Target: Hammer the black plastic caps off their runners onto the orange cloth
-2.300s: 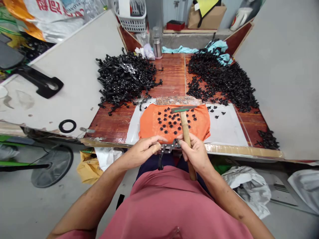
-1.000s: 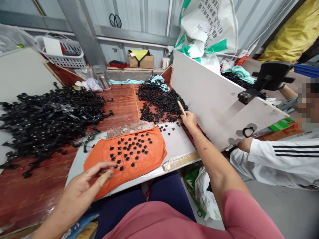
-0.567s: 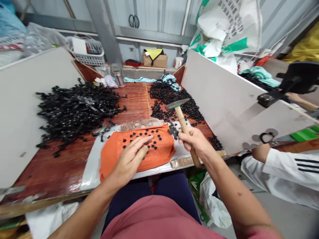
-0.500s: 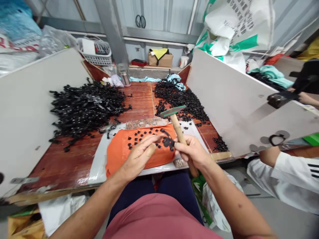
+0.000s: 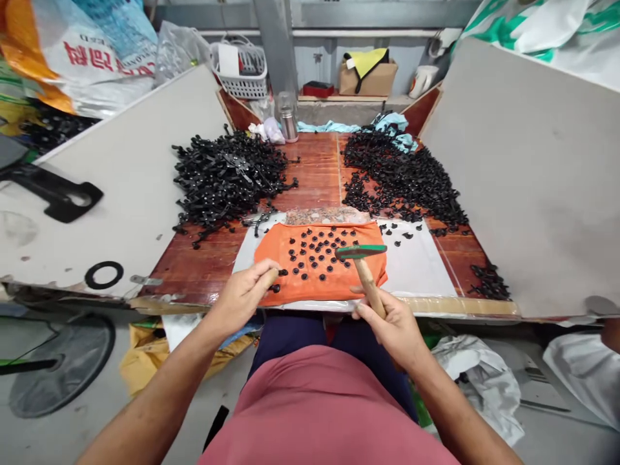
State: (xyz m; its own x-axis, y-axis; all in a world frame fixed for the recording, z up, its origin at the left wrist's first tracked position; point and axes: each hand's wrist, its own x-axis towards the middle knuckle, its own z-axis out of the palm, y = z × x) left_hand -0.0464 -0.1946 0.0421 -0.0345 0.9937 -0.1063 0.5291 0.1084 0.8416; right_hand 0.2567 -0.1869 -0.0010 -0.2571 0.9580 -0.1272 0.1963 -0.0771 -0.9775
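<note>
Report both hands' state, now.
Left hand: closed, pinching a black part.
Right hand: closed, holding the hammer by its wooden handle.

pale basket (image 5: 241, 88) beside steel flask (image 5: 289, 123)

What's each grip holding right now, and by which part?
Right grip: the hammer, by its wooden handle. Left grip: seems to pinch a black part; exactly where on it can't be told.
</note>
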